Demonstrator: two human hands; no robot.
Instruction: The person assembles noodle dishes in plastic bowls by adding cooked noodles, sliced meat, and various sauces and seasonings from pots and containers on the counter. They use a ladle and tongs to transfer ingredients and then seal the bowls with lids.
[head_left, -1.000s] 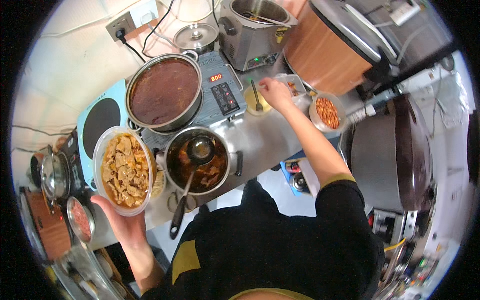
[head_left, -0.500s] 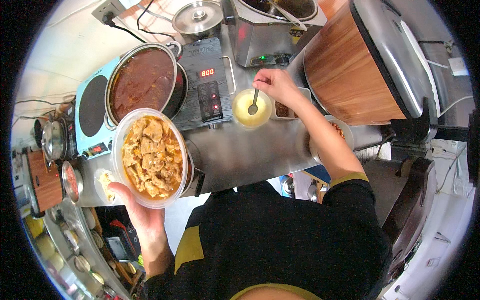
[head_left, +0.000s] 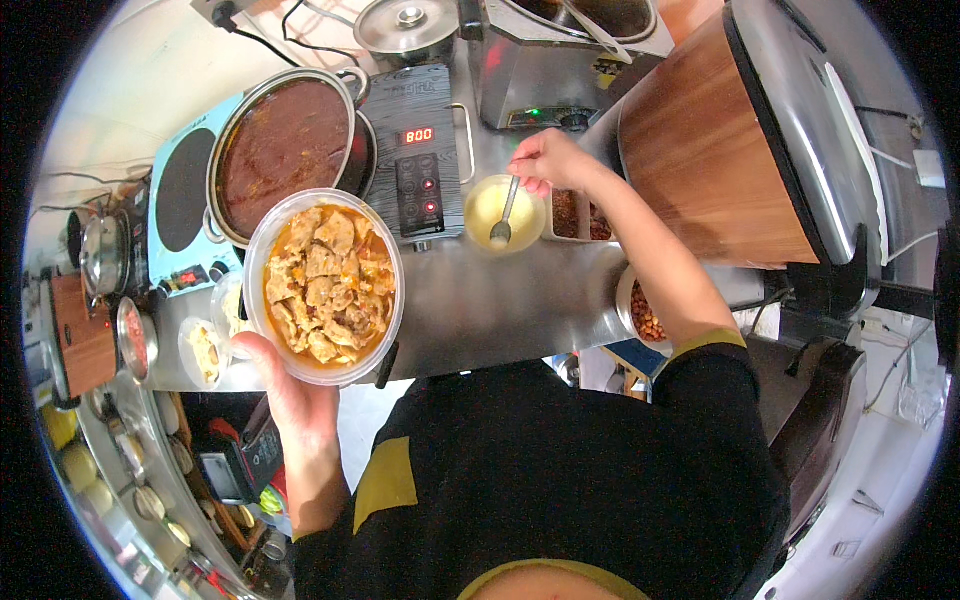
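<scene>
My left hand (head_left: 295,400) supports a round clear plastic bowl (head_left: 392,330) from its near left side, thumb by the rim. Pieces of meat in orange sauce (head_left: 325,275) fill that bowl; the fingers underneath are hidden. My right hand (head_left: 550,165) is closed on the upper end of a small spoon (head_left: 510,205). The spoon's head is over a bowl (head_left: 541,208) of pale yellow, creamy stuff and has some of it on its tip. Just right of this bowl stands a divided white container (head_left: 570,238) of dark red-brown seasonings.
A big pot (head_left: 352,130) of red-brown broth stands behind the meat bowl, beside a black induction cooker (head_left: 432,110). Farther left is a light blue double hotplate (head_left: 170,280). A tall wood-patterned bin (head_left: 710,150) rises at right, near a bowl of nuts (head_left: 645,315).
The spoon has shifted and tilted toward the near left side of the yellow bowl, some of the stuff now on its tip. The meat bowl has moved slightly right. The whole view has shifted a little.
</scene>
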